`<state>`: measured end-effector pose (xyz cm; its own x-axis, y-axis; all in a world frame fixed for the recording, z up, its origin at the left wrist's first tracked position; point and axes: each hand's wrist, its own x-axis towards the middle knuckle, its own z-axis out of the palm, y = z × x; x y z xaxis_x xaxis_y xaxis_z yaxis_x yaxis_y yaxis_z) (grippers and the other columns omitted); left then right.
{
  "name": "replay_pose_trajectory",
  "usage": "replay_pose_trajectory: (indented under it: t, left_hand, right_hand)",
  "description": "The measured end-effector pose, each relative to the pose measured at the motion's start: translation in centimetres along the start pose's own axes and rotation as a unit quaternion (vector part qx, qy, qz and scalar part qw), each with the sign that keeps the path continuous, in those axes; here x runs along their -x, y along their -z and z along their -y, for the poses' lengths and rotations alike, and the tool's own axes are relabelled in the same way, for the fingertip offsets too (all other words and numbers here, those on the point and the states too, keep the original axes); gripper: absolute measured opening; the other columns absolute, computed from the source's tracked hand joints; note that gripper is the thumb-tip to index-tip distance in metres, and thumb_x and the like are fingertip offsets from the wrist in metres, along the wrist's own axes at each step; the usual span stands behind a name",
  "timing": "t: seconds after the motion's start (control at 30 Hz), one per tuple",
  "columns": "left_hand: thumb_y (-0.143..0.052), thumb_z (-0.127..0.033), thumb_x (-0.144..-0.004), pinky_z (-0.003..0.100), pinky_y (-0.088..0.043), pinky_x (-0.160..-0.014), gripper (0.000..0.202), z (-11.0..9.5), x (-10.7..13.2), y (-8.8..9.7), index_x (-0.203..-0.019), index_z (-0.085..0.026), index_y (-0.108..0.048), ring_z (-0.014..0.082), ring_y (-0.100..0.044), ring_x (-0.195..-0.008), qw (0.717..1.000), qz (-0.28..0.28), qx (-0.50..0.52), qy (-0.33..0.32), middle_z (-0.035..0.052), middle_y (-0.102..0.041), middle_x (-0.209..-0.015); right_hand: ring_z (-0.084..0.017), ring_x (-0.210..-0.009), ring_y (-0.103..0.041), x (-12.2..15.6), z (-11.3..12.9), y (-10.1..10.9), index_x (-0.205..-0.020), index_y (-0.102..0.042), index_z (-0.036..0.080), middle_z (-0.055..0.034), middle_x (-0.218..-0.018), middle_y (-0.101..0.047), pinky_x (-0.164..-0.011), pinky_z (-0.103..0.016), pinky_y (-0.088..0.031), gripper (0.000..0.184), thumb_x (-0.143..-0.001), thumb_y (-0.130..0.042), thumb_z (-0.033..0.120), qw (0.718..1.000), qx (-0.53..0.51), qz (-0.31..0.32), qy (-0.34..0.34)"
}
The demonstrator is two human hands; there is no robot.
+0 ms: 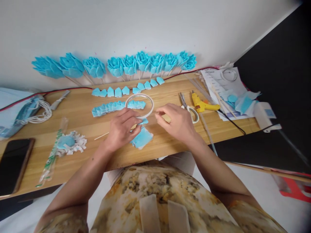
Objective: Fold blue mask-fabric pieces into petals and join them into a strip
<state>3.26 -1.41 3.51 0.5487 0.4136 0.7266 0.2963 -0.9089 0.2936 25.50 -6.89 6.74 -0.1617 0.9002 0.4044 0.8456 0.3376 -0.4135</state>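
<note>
My left hand point(122, 127) is closed on a small folded blue paper piece point(143, 121), just below a white tape roll point(139, 105) lying flat on the wooden table point(80, 123). A stack of blue paper squares point(142, 138) lies under and beside that hand. My right hand point(175, 122) sits to the right with thumb and forefinger pinched together near the roll's edge; what they hold is too small to make out.
Two rows of folded blue petals point(109, 106) lie behind the roll, and several blue paper flowers point(136, 63) lean on the wall. Scissors point(189, 108) and a yellow glue gun point(201, 104) lie right, papers point(228, 90) beyond. A phone point(13, 165) and white scraps point(71, 144) are left.
</note>
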Motion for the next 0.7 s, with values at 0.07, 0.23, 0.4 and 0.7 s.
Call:
replay_pose_trajectory:
  t: [0.07, 0.23, 0.4, 0.7]
  left_hand:
    - [-0.067, -0.013, -0.085, 0.034, -0.053, -0.074, 0.010, 0.0, 0.1, -0.1, -0.091, -0.021, -0.063, 0.0185, -0.065, -0.085, 1.000, 0.011, -0.005, -0.009, 0.0049, -0.072, -0.094]
    - [-0.065, -0.014, -0.086, 0.035, -0.054, -0.075, 0.007, -0.2, 0.0, -0.1, -0.090, -0.020, -0.063, 0.0197, -0.065, -0.085, 0.999, 0.030, -0.007, -0.029, 0.0068, -0.072, -0.094]
    - [-0.064, -0.015, -0.088, 0.033, -0.053, -0.072, 0.004, -0.6, -0.3, -0.1, -0.088, -0.019, -0.063, 0.0182, -0.064, -0.081, 0.999, 0.025, 0.002, -0.034, 0.0064, -0.072, -0.091]
    - [-0.067, -0.016, -0.085, 0.034, -0.052, -0.075, 0.005, -0.2, -0.1, -0.1, -0.087, -0.020, -0.065, 0.0187, -0.066, -0.083, 1.000, 0.009, 0.030, -0.003, 0.0056, -0.073, -0.092]
  right_hand:
    - [-0.020, -0.085, -0.068, -0.1, 0.3, -0.3, -0.090, -0.067, 0.021, -0.0048, -0.088, -0.074, -0.076, -0.030, -0.046, 0.013, -0.094, -0.056, 0.027, 1.000, -0.008, 0.016, -0.007]
    - [-0.020, -0.086, -0.067, -0.2, 0.5, -0.5, -0.089, -0.066, 0.021, -0.0047, -0.090, -0.074, -0.076, -0.030, -0.044, 0.013, -0.093, -0.054, 0.021, 0.999, -0.013, 0.034, -0.026]
    - [-0.019, -0.081, -0.064, -0.1, 0.8, -0.8, -0.084, -0.063, 0.020, -0.0049, -0.085, -0.072, -0.072, -0.030, -0.041, 0.014, -0.090, -0.052, 0.018, 0.999, -0.007, 0.036, -0.031]
    - [-0.014, -0.068, -0.055, -0.4, 0.3, -0.8, -0.070, -0.056, 0.020, -0.0001, -0.070, -0.062, -0.067, -0.027, -0.039, 0.011, -0.078, -0.053, 0.012, 0.997, -0.067, -0.024, -0.017]
